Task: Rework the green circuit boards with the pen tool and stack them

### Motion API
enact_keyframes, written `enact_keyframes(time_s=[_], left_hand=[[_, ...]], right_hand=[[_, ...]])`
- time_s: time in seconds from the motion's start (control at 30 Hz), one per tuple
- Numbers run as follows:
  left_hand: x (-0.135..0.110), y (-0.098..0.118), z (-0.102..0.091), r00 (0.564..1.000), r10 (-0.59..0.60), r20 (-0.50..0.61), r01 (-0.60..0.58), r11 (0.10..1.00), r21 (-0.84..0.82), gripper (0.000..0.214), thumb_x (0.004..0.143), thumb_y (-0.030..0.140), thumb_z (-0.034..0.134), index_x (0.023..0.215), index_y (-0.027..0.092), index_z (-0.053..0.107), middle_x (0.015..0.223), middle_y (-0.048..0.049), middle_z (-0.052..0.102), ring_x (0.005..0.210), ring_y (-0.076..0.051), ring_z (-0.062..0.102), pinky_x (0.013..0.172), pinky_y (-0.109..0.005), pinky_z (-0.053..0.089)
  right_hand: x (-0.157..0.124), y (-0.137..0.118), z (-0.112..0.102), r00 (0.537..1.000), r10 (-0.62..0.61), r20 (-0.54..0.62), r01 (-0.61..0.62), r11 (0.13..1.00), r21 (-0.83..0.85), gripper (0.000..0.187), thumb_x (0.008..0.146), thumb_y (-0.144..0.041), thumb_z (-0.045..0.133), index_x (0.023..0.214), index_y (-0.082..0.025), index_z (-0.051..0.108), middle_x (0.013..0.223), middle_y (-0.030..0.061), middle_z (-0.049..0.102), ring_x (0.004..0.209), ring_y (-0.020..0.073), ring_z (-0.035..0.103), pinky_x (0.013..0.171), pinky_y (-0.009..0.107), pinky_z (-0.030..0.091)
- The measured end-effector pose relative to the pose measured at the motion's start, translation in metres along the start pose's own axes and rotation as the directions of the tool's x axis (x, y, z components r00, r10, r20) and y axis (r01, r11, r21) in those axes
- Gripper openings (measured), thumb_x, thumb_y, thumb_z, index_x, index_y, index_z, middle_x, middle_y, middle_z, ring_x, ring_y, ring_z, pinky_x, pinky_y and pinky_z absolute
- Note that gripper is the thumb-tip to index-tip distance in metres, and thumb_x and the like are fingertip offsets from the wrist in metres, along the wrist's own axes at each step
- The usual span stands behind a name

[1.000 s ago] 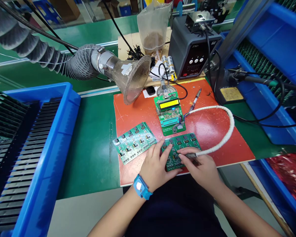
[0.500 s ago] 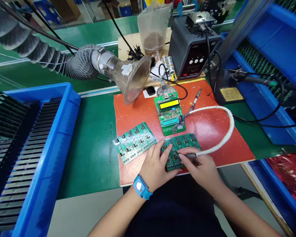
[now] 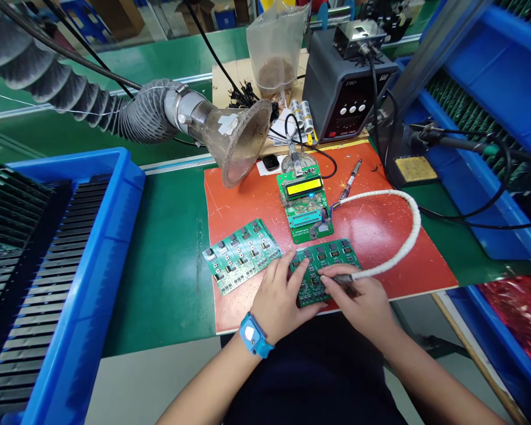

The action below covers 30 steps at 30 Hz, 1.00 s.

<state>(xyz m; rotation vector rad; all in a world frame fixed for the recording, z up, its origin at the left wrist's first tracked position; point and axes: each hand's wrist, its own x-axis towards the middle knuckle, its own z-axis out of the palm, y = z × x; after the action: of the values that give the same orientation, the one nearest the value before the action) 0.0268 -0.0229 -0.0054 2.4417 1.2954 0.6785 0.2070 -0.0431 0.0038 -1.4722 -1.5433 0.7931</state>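
Observation:
My left hand (image 3: pixel 279 298) rests on the left edge of a green circuit board panel (image 3: pixel 330 260) on the red mat (image 3: pixel 380 236), fingers curled over it and holding it down. My right hand (image 3: pixel 363 301) pinches a probe (image 3: pixel 341 278) at the end of a white wrapped cable (image 3: pixel 407 236), its tip pressed on the same panel. The cable runs back to a green programmer board with a lit yellow display (image 3: pixel 304 200). A second green panel (image 3: pixel 241 255) lies just left of my left hand. A blue wristband (image 3: pixel 253 335) is on my left wrist.
A grey fume-extraction hose with a funnel mouth (image 3: pixel 234 139) hangs over the mat's far left. A soldering station (image 3: pixel 343 88) and a plastic bag (image 3: pixel 275 50) stand behind. Blue bins of slotted boards sit left (image 3: pixel 71 265) and right (image 3: pixel 482 100). A pen (image 3: pixel 350 180) lies on the mat.

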Motion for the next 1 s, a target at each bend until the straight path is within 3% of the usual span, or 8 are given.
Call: enact_keyframes(time_s=[0.3, 0.53, 0.83, 1.0], left_hand=[[0.000, 0.001, -0.001, 1.000, -0.003, -0.001, 0.003, 1.000, 0.012, 0.075, 0.074, 0.049, 0.075, 0.135, 0.015, 0.047, 0.138, -0.0182, 0.045, 0.122, -0.034, 0.047, 0.100, -0.052, 0.047], [0.001, 0.001, -0.001, 1.000, 0.001, -0.003, -0.001, 1.000, 0.017, 0.076, 0.073, 0.050, 0.075, 0.135, 0.015, 0.047, 0.138, -0.0187, 0.045, 0.121, -0.034, 0.047, 0.099, -0.052, 0.048], [-0.001, -0.001, 0.001, 1.000, 0.013, -0.013, -0.013, 1.000, 0.012, 0.077, 0.073, 0.051, 0.075, 0.134, 0.015, 0.047, 0.136, -0.0191, 0.046, 0.120, -0.034, 0.048, 0.098, -0.052, 0.048], [-0.001, -0.001, 0.001, 1.000, -0.001, -0.014, 0.001, 1.000, 0.001, 0.074, 0.074, 0.051, 0.073, 0.134, 0.017, 0.045, 0.137, -0.0184, 0.046, 0.120, -0.034, 0.048, 0.098, -0.052, 0.048]], right_hand=[[0.000, 0.001, 0.000, 1.000, 0.002, -0.002, -0.002, 1.000, 0.002, 0.005, 0.090, -0.024, 0.061, 0.091, -0.021, 0.065, 0.092, 0.0043, 0.072, 0.076, 0.0178, 0.070, 0.052, 0.023, 0.053], [0.000, -0.001, 0.000, 1.000, 0.011, -0.009, -0.011, 1.000, 0.003, 0.006, 0.090, -0.025, 0.060, 0.090, -0.021, 0.065, 0.091, 0.0039, 0.072, 0.060, 0.0137, 0.066, 0.053, 0.024, 0.053], [0.003, -0.007, -0.004, 0.998, 0.065, -0.004, -0.065, 0.998, 0.027, 0.008, 0.088, -0.026, 0.062, 0.089, -0.020, 0.067, 0.088, 0.0034, 0.073, 0.058, 0.0136, 0.067, 0.053, 0.023, 0.054], [0.001, -0.012, 0.000, 0.995, 0.091, -0.031, -0.089, 0.993, 0.073, 0.010, 0.088, -0.028, 0.062, 0.090, -0.020, 0.067, 0.090, 0.0048, 0.073, 0.068, 0.0163, 0.070, 0.061, 0.025, 0.058]])
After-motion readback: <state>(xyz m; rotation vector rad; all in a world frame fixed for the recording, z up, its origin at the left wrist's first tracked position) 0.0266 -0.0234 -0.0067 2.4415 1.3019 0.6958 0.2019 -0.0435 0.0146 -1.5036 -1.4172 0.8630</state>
